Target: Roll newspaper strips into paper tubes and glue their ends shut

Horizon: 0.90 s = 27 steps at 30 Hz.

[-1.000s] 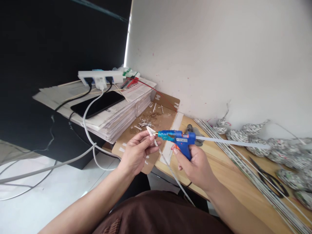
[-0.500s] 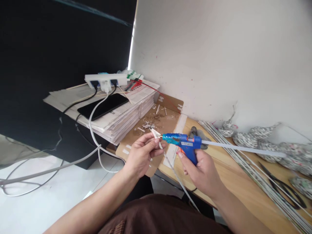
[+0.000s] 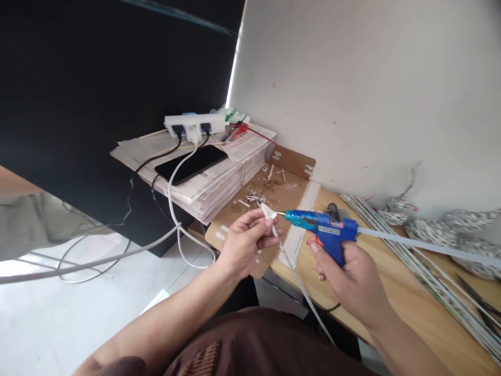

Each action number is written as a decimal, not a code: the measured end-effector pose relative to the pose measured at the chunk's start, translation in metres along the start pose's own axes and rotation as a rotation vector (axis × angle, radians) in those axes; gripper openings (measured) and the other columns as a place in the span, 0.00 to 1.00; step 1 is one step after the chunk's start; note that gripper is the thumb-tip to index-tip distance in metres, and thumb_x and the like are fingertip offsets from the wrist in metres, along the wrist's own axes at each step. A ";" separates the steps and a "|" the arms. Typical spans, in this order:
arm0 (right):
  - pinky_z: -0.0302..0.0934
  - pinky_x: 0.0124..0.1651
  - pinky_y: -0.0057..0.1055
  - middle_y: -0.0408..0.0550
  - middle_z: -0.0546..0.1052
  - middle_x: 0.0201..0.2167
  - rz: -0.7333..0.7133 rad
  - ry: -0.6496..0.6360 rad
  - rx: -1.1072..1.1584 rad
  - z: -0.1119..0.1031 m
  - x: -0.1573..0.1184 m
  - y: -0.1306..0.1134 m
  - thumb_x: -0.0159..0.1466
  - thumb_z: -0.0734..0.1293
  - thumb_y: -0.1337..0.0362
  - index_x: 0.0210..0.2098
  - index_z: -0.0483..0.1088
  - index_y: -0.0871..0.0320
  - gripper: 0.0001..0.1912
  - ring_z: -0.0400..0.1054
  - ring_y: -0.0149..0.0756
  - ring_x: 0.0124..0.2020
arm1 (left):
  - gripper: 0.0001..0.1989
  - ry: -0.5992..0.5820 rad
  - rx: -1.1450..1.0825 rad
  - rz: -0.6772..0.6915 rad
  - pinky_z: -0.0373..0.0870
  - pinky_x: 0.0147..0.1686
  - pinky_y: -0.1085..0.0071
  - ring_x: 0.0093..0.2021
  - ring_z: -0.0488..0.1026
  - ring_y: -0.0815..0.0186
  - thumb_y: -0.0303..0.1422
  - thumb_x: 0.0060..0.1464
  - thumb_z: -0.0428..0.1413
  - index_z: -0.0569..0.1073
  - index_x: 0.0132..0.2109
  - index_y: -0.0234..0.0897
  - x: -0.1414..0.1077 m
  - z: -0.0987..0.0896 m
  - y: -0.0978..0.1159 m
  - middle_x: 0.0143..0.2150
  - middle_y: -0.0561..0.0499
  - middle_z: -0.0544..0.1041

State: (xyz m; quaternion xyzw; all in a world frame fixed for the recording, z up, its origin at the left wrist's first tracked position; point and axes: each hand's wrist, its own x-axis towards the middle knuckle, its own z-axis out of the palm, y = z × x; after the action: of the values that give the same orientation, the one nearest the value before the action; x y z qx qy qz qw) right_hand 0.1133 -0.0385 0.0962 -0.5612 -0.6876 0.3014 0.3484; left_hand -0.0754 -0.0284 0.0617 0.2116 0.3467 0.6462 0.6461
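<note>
My left hand (image 3: pixel 248 240) pinches a small white folded paper piece (image 3: pixel 267 211) between thumb and fingers. A long thin white strip (image 3: pixel 303 290) trails from it down toward my lap. My right hand (image 3: pixel 354 277) is wrapped round the handle of a blue glue gun (image 3: pixel 331 230), a finger at its orange trigger. The gun's metal tip points left, at the right edge of the paper piece; whether they touch is too small to tell. A long whitish glue stick (image 3: pixel 422 244) sticks out of the gun's back.
Left of the hands, a newspaper stack (image 3: pixel 223 190) bears a black phone (image 3: pixel 191 164) and a white power strip (image 3: pixel 193 125) with cables. Paper scraps lie on cardboard (image 3: pixel 235 209). Rolled paper sticks (image 3: pixel 430 279), woven pieces (image 3: pixel 442 230) and scissors (image 3: pixel 475 297) lie at right.
The view has turned left, so the scene sits further right. The glue gun's tip now shows just right of the paper piece, where before it reached behind or against it.
</note>
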 end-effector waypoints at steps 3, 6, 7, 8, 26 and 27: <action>0.58 0.21 0.29 0.43 0.69 0.15 0.015 -0.015 0.038 0.000 -0.002 -0.002 0.61 0.65 0.52 0.22 0.63 0.56 0.18 0.65 0.34 0.18 | 0.15 0.006 0.001 0.004 0.78 0.30 0.73 0.34 0.79 0.63 0.29 0.44 0.66 0.74 0.41 0.34 0.000 -0.001 0.001 0.36 0.50 0.79; 0.58 0.21 0.29 0.42 0.68 0.15 -0.012 -0.034 0.022 0.003 -0.004 -0.003 0.61 0.65 0.53 0.23 0.64 0.56 0.16 0.64 0.34 0.18 | 0.14 -0.020 0.001 0.007 0.78 0.31 0.73 0.34 0.79 0.64 0.29 0.46 0.65 0.74 0.42 0.34 -0.002 -0.001 0.000 0.35 0.50 0.79; 0.58 0.21 0.29 0.42 0.69 0.16 -0.021 -0.036 0.015 0.004 -0.004 -0.003 0.61 0.65 0.53 0.24 0.65 0.56 0.16 0.64 0.34 0.18 | 0.14 -0.029 0.000 0.009 0.78 0.31 0.73 0.34 0.79 0.64 0.29 0.46 0.65 0.74 0.42 0.34 -0.002 -0.002 0.000 0.35 0.50 0.79; 0.58 0.21 0.29 0.42 0.69 0.16 -0.027 -0.035 0.013 0.005 -0.004 -0.003 0.61 0.66 0.53 0.25 0.65 0.56 0.15 0.64 0.34 0.17 | 0.14 -0.034 0.000 0.012 0.78 0.31 0.73 0.35 0.79 0.63 0.29 0.47 0.64 0.74 0.42 0.34 -0.002 -0.002 0.000 0.35 0.50 0.79; 0.61 0.22 0.28 0.41 0.69 0.16 0.052 -0.038 0.140 0.013 0.007 0.000 0.60 0.67 0.52 0.29 0.66 0.58 0.15 0.65 0.32 0.18 | 0.15 0.006 -0.013 0.029 0.78 0.30 0.73 0.35 0.80 0.61 0.30 0.46 0.65 0.74 0.42 0.35 -0.002 -0.015 0.002 0.36 0.49 0.79; 0.62 0.23 0.27 0.40 0.68 0.16 0.066 -0.033 0.188 0.013 0.011 0.003 0.60 0.67 0.51 0.31 0.67 0.59 0.15 0.65 0.32 0.18 | 0.15 0.020 -0.017 0.031 0.78 0.30 0.73 0.36 0.80 0.61 0.30 0.45 0.66 0.73 0.42 0.35 -0.002 -0.017 0.003 0.36 0.48 0.79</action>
State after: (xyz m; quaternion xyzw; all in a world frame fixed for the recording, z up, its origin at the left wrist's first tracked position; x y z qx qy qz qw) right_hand 0.1030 -0.0271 0.0875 -0.5433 -0.6430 0.3853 0.3782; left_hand -0.0893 -0.0327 0.0527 0.2052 0.3443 0.6610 0.6343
